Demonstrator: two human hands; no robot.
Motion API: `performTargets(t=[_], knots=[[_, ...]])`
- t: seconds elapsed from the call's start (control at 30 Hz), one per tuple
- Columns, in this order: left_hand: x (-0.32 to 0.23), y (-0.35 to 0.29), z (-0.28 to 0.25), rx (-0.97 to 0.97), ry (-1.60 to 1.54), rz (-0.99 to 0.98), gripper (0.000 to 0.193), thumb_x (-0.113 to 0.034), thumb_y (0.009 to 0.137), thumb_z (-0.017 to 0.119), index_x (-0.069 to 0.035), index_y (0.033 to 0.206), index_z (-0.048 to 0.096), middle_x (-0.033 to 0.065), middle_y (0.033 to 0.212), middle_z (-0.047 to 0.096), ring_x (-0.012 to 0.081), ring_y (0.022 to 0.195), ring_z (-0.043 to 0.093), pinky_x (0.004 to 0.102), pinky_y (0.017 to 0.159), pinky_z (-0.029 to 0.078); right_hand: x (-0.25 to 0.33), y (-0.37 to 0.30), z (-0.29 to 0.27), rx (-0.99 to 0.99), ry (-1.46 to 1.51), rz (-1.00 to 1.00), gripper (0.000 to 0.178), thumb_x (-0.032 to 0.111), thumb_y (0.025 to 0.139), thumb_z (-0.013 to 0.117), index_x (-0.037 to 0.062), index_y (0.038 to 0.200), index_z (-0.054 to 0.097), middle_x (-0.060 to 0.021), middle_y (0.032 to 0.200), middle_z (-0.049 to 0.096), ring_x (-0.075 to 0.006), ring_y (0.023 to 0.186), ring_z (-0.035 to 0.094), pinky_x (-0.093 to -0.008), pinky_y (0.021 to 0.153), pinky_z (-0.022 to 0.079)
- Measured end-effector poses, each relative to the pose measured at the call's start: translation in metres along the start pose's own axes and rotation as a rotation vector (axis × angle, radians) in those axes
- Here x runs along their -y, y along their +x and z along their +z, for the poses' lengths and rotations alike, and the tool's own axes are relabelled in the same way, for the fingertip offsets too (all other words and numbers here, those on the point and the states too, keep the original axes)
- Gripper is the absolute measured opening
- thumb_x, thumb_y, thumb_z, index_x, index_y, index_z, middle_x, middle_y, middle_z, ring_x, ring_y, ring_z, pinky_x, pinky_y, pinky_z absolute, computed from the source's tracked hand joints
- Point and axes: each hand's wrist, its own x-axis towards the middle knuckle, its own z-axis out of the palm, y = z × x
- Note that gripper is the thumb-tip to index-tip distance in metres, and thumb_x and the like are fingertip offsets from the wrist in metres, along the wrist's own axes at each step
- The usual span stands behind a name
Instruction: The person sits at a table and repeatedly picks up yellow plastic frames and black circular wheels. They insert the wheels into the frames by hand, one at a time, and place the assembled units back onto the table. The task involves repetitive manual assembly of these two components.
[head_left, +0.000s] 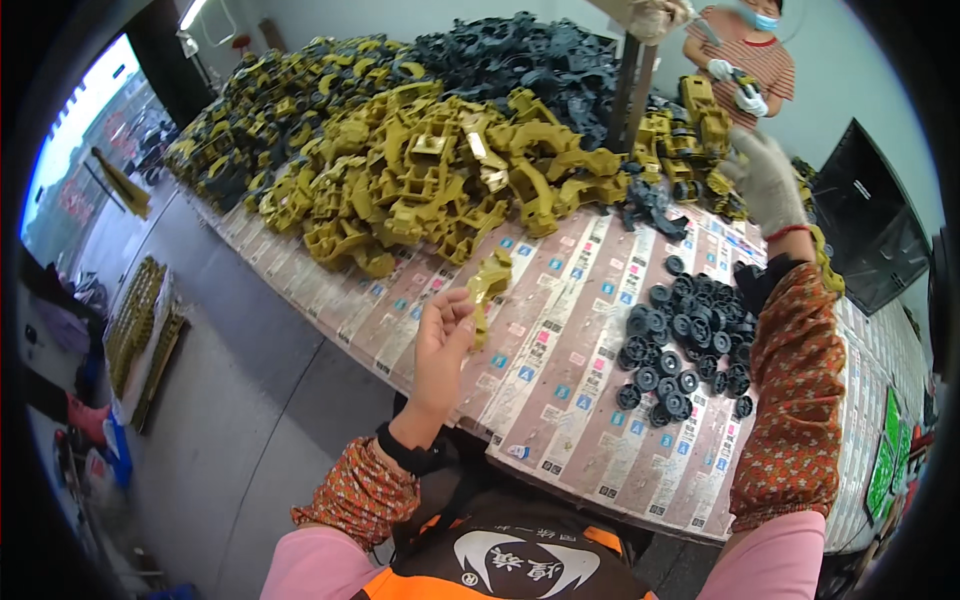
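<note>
My bare left hand (443, 335) pinches a yellow plastic toy vehicle body (488, 283) between thumb and fingers, just above the near side of the table. My right hand (768, 180), in a whitish knit glove, reaches out to the far right beside a heap of yellow-and-black toy vehicles (706, 120). Its fingers look spread, with nothing visible in them, though their tips are partly hard to make out. Below the right hand lies a pile of small black toy wheels (690, 335). A large mound of yellow toy bodies (400, 180) rises beyond my left hand.
Dark grey plastic parts (530, 70) are heaped at the back, with a few dark pieces (655, 208) nearer. A metal post (630, 95) stands beyond the table (560, 390). Across it, a masked person (765, 60) in white gloves holds a toy vehicle. A black panel (868, 215) leans at right.
</note>
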Motion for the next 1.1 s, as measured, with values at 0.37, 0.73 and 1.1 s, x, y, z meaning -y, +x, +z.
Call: performTargets(t=[0.37,0.73,1.1], knots=[[0.015,0.045,-0.036,-0.004,0.83,0.336,0.061,-0.013,0.093,0.079,-0.005,0.145,0.05,0.0157,0.127,0.062,0.0275,0.117,0.061,0.0378,0.102,0.051,-0.007,-0.181,0.073,0.425,-0.337,0.336,0.053,0.021,0.094,0.069,-0.0078,0.137,0.061,-0.0112,0.112,0.072,-0.0193,0.099,0.068,-0.033,0.087,0.056],[0.028,0.056,-0.012,0.194,0.144,-0.253,0.07,-0.002,0.097,0.07,-0.009,0.157,0.035,0.0154,0.123,0.065,0.0193,0.107,0.068,0.0321,0.09,0.058,0.0,-0.294,0.037,0.328,-0.663,0.082,0.012,0.01,0.093,0.069,0.0054,0.103,0.074,-0.0164,0.093,0.07,-0.0342,0.09,0.072,-0.0434,0.079,0.056],[0.014,0.013,0.022,0.415,1.19,0.365,0.062,-0.024,0.082,0.081,-0.009,0.138,0.058,0.0195,0.107,0.065,0.0415,0.107,0.061,0.0505,0.09,0.052,0.01,-0.294,0.089,0.585,-1.047,-0.253,0.015,0.004,0.081,0.066,0.0092,0.094,0.068,-0.0153,0.097,0.063,-0.0377,0.093,0.063,-0.0478,0.077,0.051]])
